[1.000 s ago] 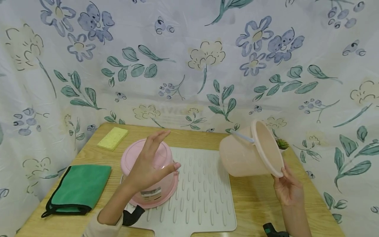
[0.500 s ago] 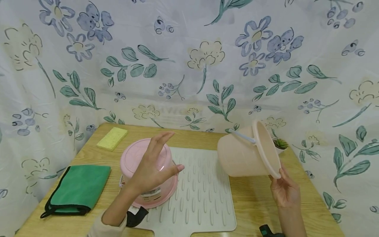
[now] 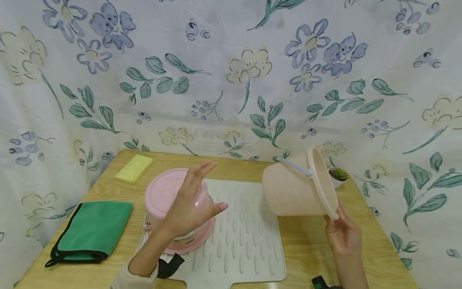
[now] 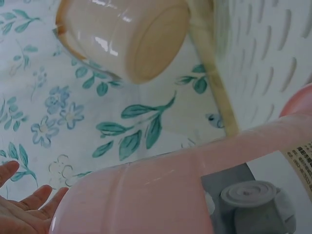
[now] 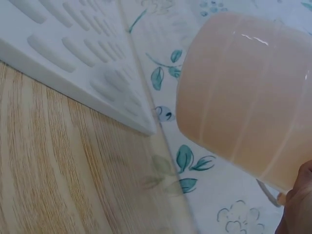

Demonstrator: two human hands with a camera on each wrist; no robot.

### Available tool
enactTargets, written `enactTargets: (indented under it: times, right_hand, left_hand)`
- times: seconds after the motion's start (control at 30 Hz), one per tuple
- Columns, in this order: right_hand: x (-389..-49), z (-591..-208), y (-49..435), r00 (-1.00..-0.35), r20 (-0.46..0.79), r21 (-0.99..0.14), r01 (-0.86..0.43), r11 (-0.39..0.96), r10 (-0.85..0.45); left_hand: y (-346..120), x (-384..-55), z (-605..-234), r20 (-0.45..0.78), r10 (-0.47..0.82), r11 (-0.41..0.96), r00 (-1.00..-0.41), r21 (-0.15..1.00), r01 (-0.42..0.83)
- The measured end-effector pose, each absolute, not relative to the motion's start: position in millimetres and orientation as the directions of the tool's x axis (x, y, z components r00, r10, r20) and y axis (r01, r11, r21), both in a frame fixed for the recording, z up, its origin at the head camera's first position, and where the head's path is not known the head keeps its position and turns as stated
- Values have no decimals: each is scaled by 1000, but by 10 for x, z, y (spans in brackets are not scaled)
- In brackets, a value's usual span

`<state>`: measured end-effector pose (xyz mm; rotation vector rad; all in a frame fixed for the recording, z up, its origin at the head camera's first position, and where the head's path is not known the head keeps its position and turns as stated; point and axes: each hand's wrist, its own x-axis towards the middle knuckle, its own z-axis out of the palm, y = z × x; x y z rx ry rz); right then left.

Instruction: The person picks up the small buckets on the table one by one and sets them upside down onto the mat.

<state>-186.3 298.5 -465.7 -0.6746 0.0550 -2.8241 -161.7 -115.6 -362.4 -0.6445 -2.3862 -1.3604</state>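
Note:
A pink bucket, with a printed label on its side, stands upside down on the left of a white ridged draining board. My left hand overlaps it in the head view, fingers extended and thumb spread to the right, nothing between them. In the left wrist view its fingers show at the bucket's edge. To the right, a beige bucket is raised on its side, mouth turned right, its blue-grey handle lying along the wall. My right hand grips the lower part of its rim.
A folded green cloth with black edging lies at the left of the wooden table. A yellow sponge is at the back left. A small potted plant stands behind the beige bucket. A floral curtain hangs close behind the table.
The beige bucket and my right hand have moved slightly left, showing more of the plant. My left hand has shifted a little right across the pink bucket. The head view has shifted slightly.

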Motion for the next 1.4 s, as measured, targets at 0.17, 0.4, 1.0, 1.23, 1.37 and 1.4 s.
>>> enactTargets:
  times: [0.17,0.4,1.0,1.23,1.37,1.4]
  right_hand:
    - [-1837,-4643,2956,-861,450,-99,213,-972,-235]
    - [-1839,-4613,2913,-854,470,-114,193,-975,-224]
    - [-1830,-4668,2856,-815,521,-101,235,-967,-252]
    - [-1825,-4676,2827,-794,547,-107,248,-963,-266]
    - [-1816,-4673,2807,-794,546,-102,254,-962,-267]
    - [-1812,-4671,2804,-796,543,-101,254,-962,-267]
  left_hand:
    - [-1103,-1633,-3637,485,239,430,-841,724,539]
    - [-1047,-1656,-3656,495,240,423,-835,721,549]
    - [-954,-1675,-3667,507,247,405,-826,720,563]
    - [-896,-1712,-3693,508,247,369,-825,738,565]
    - [-870,-1726,-3709,503,247,352,-828,750,560]
    - [-865,-1730,-3713,501,245,348,-830,754,557]
